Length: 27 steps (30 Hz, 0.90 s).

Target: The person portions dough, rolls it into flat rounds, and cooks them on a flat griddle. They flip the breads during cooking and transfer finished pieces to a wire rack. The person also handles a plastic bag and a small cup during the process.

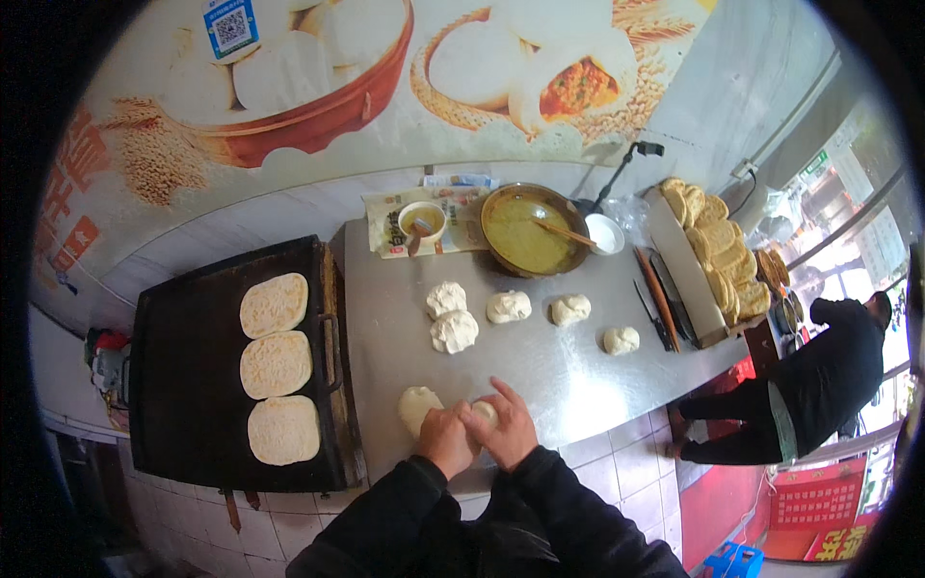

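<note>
My left hand (pixel 448 442) and my right hand (pixel 512 430) meet just above the near side of the steel worktop (pixel 390 339). Between them is a small lump of white dough (pixel 485 413), seen in part between the fingers of my right hand. The fingers of my left hand are curled in against it, and the palms hide the rest. A longer, smooth dough piece (pixel 418 406) lies on the worktop right beside my left hand. Farther back rest two touching dough lumps (pixel 454 331), then separate lumps (pixel 509 306), with a small one (pixel 621 339) at the right.
Three flat breads (pixel 276 365) lie on a black griddle (pixel 188 376) at left. Behind the dough stand a bowl of yellowish paste (pixel 531 231), a cup with a brush (pixel 421 224) and a white bowl (pixel 605 235). Knives (pixel 652 318) and boxed flatbreads (pixel 723 249) lie right. A person (pixel 816 383) bends beyond.
</note>
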Available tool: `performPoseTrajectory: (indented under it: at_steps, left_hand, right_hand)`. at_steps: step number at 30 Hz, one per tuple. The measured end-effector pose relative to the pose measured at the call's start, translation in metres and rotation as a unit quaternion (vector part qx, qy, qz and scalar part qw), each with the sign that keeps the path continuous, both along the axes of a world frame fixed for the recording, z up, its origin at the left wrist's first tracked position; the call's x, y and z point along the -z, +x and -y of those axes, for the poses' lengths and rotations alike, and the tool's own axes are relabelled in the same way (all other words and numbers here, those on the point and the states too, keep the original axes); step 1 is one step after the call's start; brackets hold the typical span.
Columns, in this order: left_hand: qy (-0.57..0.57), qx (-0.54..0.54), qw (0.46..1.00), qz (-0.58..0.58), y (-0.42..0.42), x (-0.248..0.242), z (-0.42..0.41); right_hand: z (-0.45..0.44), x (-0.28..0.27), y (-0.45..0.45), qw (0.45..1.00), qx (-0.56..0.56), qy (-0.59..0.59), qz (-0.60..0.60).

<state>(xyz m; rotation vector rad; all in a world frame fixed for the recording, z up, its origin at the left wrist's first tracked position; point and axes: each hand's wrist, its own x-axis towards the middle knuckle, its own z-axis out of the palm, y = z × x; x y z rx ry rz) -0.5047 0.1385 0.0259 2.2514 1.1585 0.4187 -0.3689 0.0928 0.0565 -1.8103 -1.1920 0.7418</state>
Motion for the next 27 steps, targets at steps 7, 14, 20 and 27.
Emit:
performPoseTrajectory:
  at_steps: [7, 14, 20, 27]
  left_hand:
    - [-0.003, 0.076, 0.995, -0.07, 0.003, -0.002, 0.006]
    - [-0.031, 0.15, 0.968, -0.196, 0.022, 0.001, -0.006]
    - [0.103, 0.106, 0.987, -0.063, -0.009, 0.008, 0.011]
    - [-0.015, -0.038, 0.999, -0.03, -0.047, 0.008, 0.018]
  right_hand:
    - [0.018, 0.019, 0.01, 0.961, 0.075, -0.114, -0.24]
    - [0.024, -0.056, 0.033, 0.834, -0.101, -0.273, -0.469]
    - [0.007, -0.189, 0.0, 0.953, -0.102, 0.287, 0.002]
    - [-0.042, 0.011, 0.038, 0.997, -0.017, -0.05, -0.062]
